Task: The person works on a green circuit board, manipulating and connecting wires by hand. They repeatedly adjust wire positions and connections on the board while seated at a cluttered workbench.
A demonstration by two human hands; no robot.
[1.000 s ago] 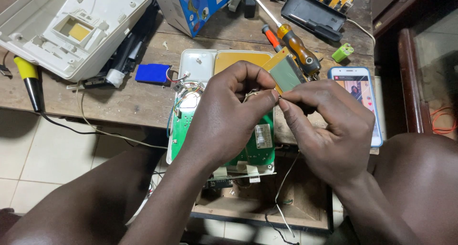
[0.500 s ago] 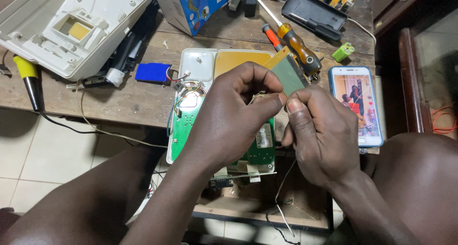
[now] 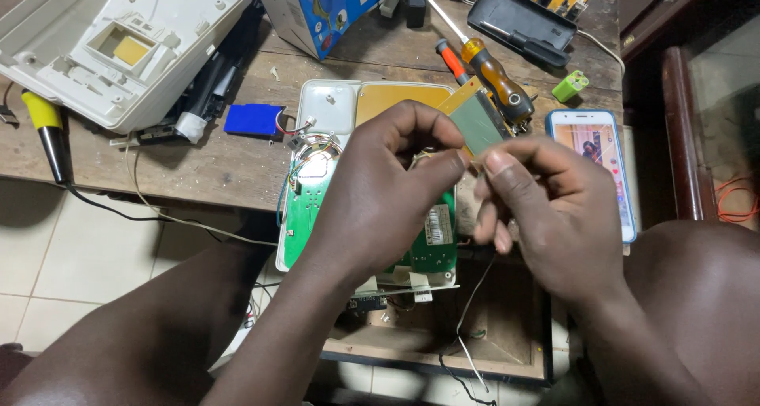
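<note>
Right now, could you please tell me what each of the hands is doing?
Left hand: fingers curled, pinching the lower edge of the small grey-green display panel.
Right hand: closed, thumb pinching the same panel.

circuit board [image 3: 305, 216]: green | battery [image 3: 252, 119]: blue | screwdriver handle [image 3: 495, 75]: orange-black

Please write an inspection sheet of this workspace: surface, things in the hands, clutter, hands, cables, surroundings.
Surface: worn wooden table, crowded.
Job's things: small grey-green display panel pinched by both hands; opened white device with green circuit board lying under them.
Clutter: white plastic housing, blue battery pack, orange-handled screwdriver, blue box, smartphone with lit screen, small green part.
Hands: left hand and right hand both hold the panel's lower edge.
Cables: thin wires hang below the board; black cable off the table edge.
Surroundings: tiled floor, wooden furniture at right.
</note>
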